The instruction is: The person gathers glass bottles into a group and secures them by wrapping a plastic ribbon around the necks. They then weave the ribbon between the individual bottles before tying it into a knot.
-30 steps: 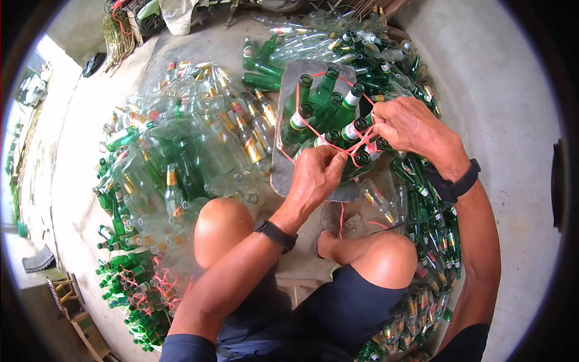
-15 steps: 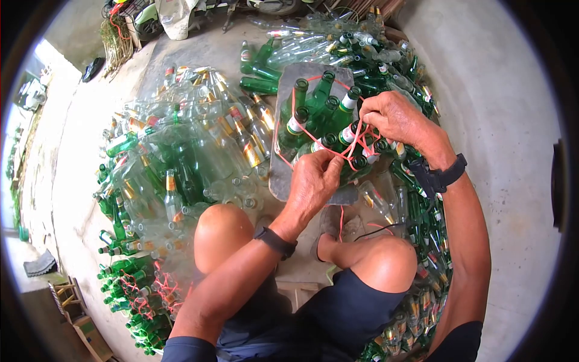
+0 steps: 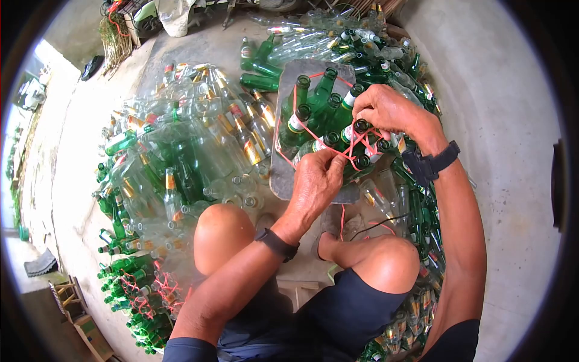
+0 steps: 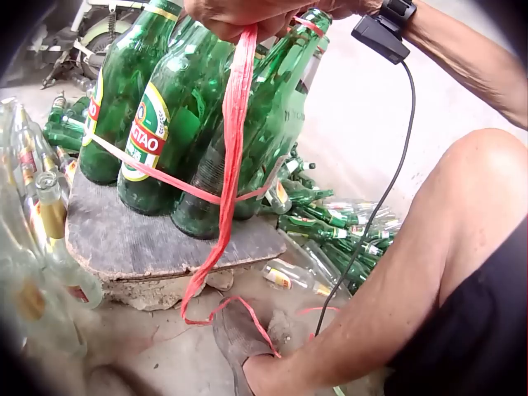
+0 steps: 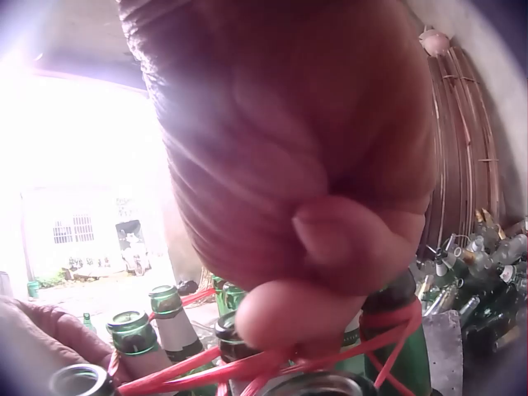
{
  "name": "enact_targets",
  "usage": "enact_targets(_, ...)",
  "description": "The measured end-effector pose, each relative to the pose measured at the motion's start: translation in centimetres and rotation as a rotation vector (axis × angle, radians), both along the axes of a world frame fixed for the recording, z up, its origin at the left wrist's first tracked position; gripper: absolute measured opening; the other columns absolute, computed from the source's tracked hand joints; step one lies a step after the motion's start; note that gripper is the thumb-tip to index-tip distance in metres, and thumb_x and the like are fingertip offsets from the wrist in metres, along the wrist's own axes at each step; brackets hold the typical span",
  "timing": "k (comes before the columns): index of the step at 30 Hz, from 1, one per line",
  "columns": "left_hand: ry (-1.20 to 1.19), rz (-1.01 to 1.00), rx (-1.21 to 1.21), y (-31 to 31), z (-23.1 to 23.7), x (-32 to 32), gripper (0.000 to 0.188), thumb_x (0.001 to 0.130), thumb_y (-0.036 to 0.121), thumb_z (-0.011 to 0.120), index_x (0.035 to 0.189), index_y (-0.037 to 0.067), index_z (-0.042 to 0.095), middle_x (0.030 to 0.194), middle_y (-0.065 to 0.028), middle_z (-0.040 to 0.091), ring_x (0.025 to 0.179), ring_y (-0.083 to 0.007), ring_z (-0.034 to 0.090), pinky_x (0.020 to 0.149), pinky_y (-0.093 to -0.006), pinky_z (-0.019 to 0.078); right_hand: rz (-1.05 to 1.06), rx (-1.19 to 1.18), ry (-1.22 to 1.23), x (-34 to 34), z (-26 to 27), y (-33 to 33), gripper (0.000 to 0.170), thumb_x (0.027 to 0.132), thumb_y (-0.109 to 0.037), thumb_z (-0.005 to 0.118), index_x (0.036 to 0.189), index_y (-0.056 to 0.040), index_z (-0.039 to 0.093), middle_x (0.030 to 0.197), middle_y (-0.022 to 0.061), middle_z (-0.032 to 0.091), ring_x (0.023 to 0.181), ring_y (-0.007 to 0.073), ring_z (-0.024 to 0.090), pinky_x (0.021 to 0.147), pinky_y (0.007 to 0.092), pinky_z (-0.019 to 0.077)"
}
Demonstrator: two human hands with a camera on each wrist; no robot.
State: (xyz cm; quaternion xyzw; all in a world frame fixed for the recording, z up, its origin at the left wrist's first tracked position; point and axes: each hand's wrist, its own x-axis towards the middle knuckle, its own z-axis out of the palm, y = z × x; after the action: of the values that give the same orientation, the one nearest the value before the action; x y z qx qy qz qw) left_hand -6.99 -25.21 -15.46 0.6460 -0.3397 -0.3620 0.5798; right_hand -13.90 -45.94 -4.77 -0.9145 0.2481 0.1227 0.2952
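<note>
Several green beer bottles [image 3: 321, 96] stand upright in a bundle on a grey slab [image 4: 165, 239]. Red plastic twine [image 4: 238, 124] circles their bodies low down and crosses between the necks on top. At the near side of the bundle, my left hand [image 3: 315, 181] pinches the twine between thumb and forefinger, and a long end hangs down towards the floor. My right hand [image 3: 392, 111] is over the necks on the right side, fingers curled in at the twine. In the right wrist view its fingertips [image 5: 280, 318] meet the red strands close above a bottle mouth.
Clear bottles [image 3: 211, 133] lie heaped to the left, with green bottles [image 3: 129, 271] tied in red twine nearer me. More bottles [image 3: 425, 223] line the wall on the right and the back. A black cable [image 4: 392, 181] hangs from the right wrist's camera.
My right hand has shifted left and slightly away from me over the necks, curling in at the crossed twine. My left hand keeps its pinch at nearly the same spot.
</note>
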Motion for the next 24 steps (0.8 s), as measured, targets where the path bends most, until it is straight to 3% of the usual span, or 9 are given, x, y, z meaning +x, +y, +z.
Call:
enact_targets(4, -0.015, -0.007, 0.027, 0.2, 0.6, 0.4, 0.029, 0.100, 0.018, 0.062, 0.100, -0.009, 0.074, 0.068, 0.0036, 0.055, 0.064, -0.0045, 0.045, 0.053, -0.0278, 0.0369, -0.058, 0.055, 0.109, 0.9, 0.8, 0.2, 0.017, 0.089, -0.008, 0.059, 0.089, 0.0028, 0.073, 0.061, 0.0065, 0.065, 0.043, 0.0126, 0.060, 0.040, 0.0287, 0.0435)
enact_targets(7, 0.026, 0.033, 0.030, 0.3, 0.7, 0.7, 0.024, 0.096, 0.014, 0.065, 0.093, -0.009, 0.072, 0.061, -0.0105, 0.060, 0.057, -0.0113, 0.052, 0.054, -0.0351, 0.0449, -0.051, 0.064, 0.175, 0.9, 0.5, -0.1, 0.018, 0.089, -0.009, 0.060, 0.092, 0.0022, 0.074, 0.062, 0.0062, 0.065, 0.043, 0.0118, 0.060, 0.038, 0.0274, 0.0421)
enact_targets(9, 0.043, 0.029, 0.014, 0.6, 0.8, 1.1, 0.026, 0.098, 0.016, 0.062, 0.098, -0.008, 0.075, 0.066, 0.0050, 0.054, 0.061, -0.0046, 0.045, 0.052, -0.0269, 0.0360, -0.093, 0.088, 0.123, 0.7, 0.0, -0.2, 0.019, 0.089, -0.009, 0.060, 0.093, 0.0025, 0.074, 0.062, 0.0063, 0.066, 0.043, 0.0116, 0.060, 0.038, 0.0273, 0.0420)
enact_targets(13, 0.020, 0.017, 0.048, 1.0, 1.1, 2.2, 0.027, 0.096, 0.017, 0.063, 0.094, -0.007, 0.075, 0.066, 0.0051, 0.053, 0.060, -0.0038, 0.044, 0.051, -0.0257, 0.0343, -0.161, 0.077, -0.012, -0.7, -0.2, 1.5, 0.022, 0.088, -0.007, 0.056, 0.096, 0.0050, 0.073, 0.064, 0.0076, 0.067, 0.043, 0.0117, 0.060, 0.039, 0.0302, 0.0434)
enact_targets(14, 0.022, 0.026, 0.039, 1.0, 1.3, 2.2, 0.027, 0.095, 0.018, 0.063, 0.092, -0.007, 0.074, 0.065, 0.0051, 0.053, 0.059, -0.0037, 0.043, 0.051, -0.0256, 0.0334, -0.167, -0.025, -0.050, -1.2, 0.0, 2.4, 0.022, 0.091, -0.009, 0.055, 0.097, 0.0052, 0.070, 0.070, 0.0120, 0.066, 0.056, 0.0224, 0.067, 0.052, 0.0380, 0.0523)
enact_targets(15, 0.019, 0.027, 0.039, 1.0, 1.3, 2.3, 0.027, 0.095, 0.018, 0.063, 0.092, -0.007, 0.074, 0.065, 0.0051, 0.053, 0.059, -0.0037, 0.043, 0.051, -0.0256, 0.0334, -0.167, -0.025, -0.053, -1.7, -0.4, 3.4, 0.022, 0.091, -0.009, 0.055, 0.097, 0.0052, 0.070, 0.070, 0.0120, 0.066, 0.056, 0.0224, 0.067, 0.052, 0.0380, 0.0523)
enact_targets(17, -0.004, 0.022, 0.015, 1.0, 1.2, 2.4, 0.027, 0.095, 0.018, 0.063, 0.090, -0.007, 0.073, 0.064, 0.0049, 0.053, 0.059, -0.0037, 0.043, 0.051, -0.0257, 0.0341, -0.043, -0.544, -0.487, -3.2, -1.6, 5.7, 0.023, 0.087, -0.018, 0.070, 0.089, 0.0038, 0.063, 0.081, 0.0220, 0.064, 0.081, 0.0364, 0.071, 0.070, 0.0489, 0.0572)
enact_targets(19, -0.046, 0.024, 0.010, 0.8, 0.9, 2.6, 0.027, 0.095, 0.018, 0.063, 0.089, -0.007, 0.073, 0.065, 0.0046, 0.053, 0.060, -0.0038, 0.044, 0.052, -0.0261, 0.0352, -0.204, -0.422, -0.346, -3.5, -0.1, 10.1, 0.034, 0.086, -0.029, 0.076, 0.092, 0.0006, 0.060, 0.098, 0.0238, 0.062, 0.099, 0.0434, 0.066, 0.084, 0.0532, 0.0550)
enact_targets(24, -0.123, 0.006, -0.002, 0.8, 1.4, 3.3, 0.027, 0.094, 0.018, 0.064, 0.087, -0.007, 0.072, 0.065, 0.0043, 0.055, 0.061, -0.0046, 0.046, 0.053, -0.0277, 0.0382, -0.253, -0.599, -0.402, -4.0, -3.3, 12.0, 0.043, 0.077, -0.019, 0.085, 0.104, -0.0017, 0.056, 0.114, 0.0185, 0.053, 0.101, 0.0410, 0.066, 0.081, 0.0485, 0.0583)
